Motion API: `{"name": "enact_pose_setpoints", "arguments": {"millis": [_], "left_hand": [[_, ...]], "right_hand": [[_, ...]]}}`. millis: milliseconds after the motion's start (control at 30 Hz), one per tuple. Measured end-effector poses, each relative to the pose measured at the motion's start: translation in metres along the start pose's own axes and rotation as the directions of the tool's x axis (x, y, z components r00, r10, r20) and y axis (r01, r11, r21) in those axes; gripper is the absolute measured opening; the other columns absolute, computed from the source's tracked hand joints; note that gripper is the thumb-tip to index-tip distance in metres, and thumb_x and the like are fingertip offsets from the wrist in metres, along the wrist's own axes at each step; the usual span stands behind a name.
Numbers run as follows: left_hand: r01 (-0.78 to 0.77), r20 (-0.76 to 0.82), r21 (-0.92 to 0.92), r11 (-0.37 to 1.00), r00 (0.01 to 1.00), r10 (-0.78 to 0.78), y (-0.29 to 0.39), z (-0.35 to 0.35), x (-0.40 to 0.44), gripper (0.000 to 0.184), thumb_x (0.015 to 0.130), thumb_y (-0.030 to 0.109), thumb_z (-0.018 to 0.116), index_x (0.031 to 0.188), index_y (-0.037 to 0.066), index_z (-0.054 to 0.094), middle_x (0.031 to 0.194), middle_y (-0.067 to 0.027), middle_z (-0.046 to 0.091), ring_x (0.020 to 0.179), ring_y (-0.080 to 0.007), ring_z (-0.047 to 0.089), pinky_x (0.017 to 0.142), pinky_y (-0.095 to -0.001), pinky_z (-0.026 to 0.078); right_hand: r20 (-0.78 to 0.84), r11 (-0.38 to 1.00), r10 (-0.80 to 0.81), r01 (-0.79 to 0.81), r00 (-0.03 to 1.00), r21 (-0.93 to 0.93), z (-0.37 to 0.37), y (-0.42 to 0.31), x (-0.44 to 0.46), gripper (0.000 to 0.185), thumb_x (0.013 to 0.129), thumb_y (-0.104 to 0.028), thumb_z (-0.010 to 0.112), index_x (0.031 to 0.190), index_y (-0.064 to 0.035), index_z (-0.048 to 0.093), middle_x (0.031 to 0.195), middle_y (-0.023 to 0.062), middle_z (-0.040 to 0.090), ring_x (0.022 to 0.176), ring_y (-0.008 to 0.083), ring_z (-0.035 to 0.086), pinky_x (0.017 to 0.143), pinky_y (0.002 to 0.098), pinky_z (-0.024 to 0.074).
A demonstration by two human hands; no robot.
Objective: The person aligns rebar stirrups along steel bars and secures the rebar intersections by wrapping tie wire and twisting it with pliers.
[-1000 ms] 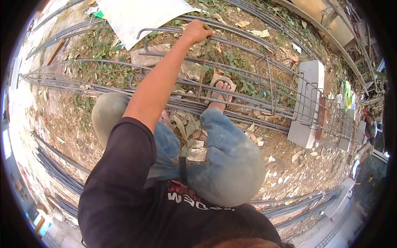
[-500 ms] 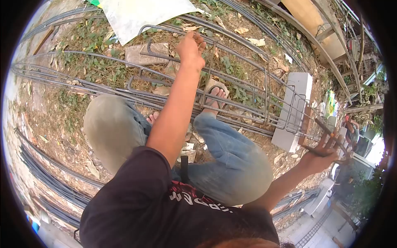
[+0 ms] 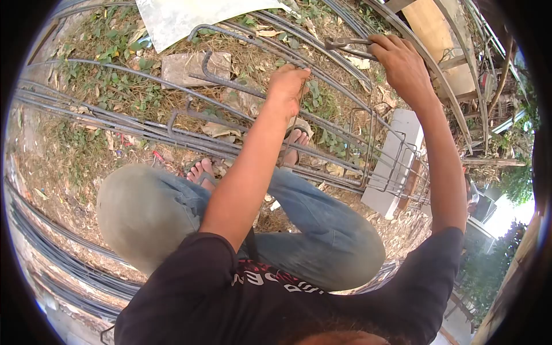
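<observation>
Head view | stirrup (image 3: pixel 296 118) around long bars (image 3: pixel 253 43); left hand (image 3: pixel 290 91) pinched on it | right hand (image 3: pixel 401 68) closed around pincers (image 3: pixel 339 43), up-right of left hand | open gap between hands | white sheet (image 3: pixel 201 20) up-left of left hand | concrete block (image 3: pixel 397 146) below right hand | leaf-littered ground (image 3: pixel 75 152) beneath both

- An outdoor construction yard is indicated by long grey steel bars (image 3: pixel 201 142) spread over leaf-strewn brown ground (image 3: pixel 75 172).
- A pale grey rectangular block (image 3: pixel 406 122) is crossed by bars.

My dark shirt (image 3: pixel 172 293) bears white lettering (image 3: pixel 255 279) across the chest. Folds keep me from reading it.
</observation>
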State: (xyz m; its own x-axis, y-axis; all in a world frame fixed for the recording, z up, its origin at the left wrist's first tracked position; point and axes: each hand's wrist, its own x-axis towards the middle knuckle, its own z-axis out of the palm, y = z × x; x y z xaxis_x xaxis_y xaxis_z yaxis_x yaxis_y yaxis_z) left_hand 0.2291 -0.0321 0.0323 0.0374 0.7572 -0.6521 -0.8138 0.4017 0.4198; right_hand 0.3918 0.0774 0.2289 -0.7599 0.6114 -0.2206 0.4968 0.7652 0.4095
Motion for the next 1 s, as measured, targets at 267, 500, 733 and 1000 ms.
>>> {"name": "enact_pose_setpoints", "arguments": {"millis": [267,500,733,1000], "left_hand": [[-0.025,-0.123,-0.096,0.995,0.992,0.013,-0.002,0.018,-0.004,0.024,0.096,-0.002,0.064,0.12,-0.006,0.061,0.098,-0.0113,0.066,0.084,-0.0201,0.07,0.068,-0.0323,0.065],[-0.089,-0.148,-0.104,0.991,0.986,0.073,-0.009,0.019,-0.002,0.02,0.096,-0.004,0.062,0.116,-0.006,0.065,0.097,-0.0117,0.067,0.083,-0.0197,0.069,0.068,-0.0326,0.065],[-0.098,-0.153,-0.112,0.989,0.985,0.081,-0.011,0.02,-0.001,0.019,0.096,-0.004,0.061,0.115,-0.006,0.064,0.097,-0.0118,0.067,0.082,-0.0191,0.068,0.068,-0.0321,0.065],[-0.1,-0.139,0.001,0.995,0.985,0.099,-0.013,0.016,-0.001,0.018,0.095,0.001,0.066,0.111,-0.006,0.067,0.097,-0.0112,0.067,0.084,-0.0181,0.067,0.068,-0.0306,0.061]], "right_hand": [[0.166,0.958,-0.207,0.234,0.964,-0.168,0.046,0.006,0.044,0.04,0.097,-0.007,0.058,0.134,-0.0187,0.065,0.153,0.0017,0.048,0.147,0.0235,0.04,0.127,0.0456,0.0292],[0.137,0.936,-0.285,0.307,0.949,-0.175,0.055,0.001,0.05,0.043,0.092,-0.006,0.06,0.133,-0.0182,0.066,0.149,0.0034,0.053,0.142,0.0231,0.046,0.125,0.0453,0.0315],[0.323,0.98,-0.171,0.194,0.931,-0.04,0.019,-0.006,0.065,0.026,0.088,-0.025,0.074,0.108,-0.0098,0.068,0.108,0.0061,0.069,0.11,0.0256,0.065,0.093,0.0446,0.0528],[0.812,0.931,0.009,-0.302,0.583,0.207,-0.003,-0.014,0.083,0.049,0.077,-0.026,0.086,0.106,-0.0038,0.053,0.079,0.0159,0.067,0.083,0.0409,0.069,0.072,0.0525,0.0549]]}}
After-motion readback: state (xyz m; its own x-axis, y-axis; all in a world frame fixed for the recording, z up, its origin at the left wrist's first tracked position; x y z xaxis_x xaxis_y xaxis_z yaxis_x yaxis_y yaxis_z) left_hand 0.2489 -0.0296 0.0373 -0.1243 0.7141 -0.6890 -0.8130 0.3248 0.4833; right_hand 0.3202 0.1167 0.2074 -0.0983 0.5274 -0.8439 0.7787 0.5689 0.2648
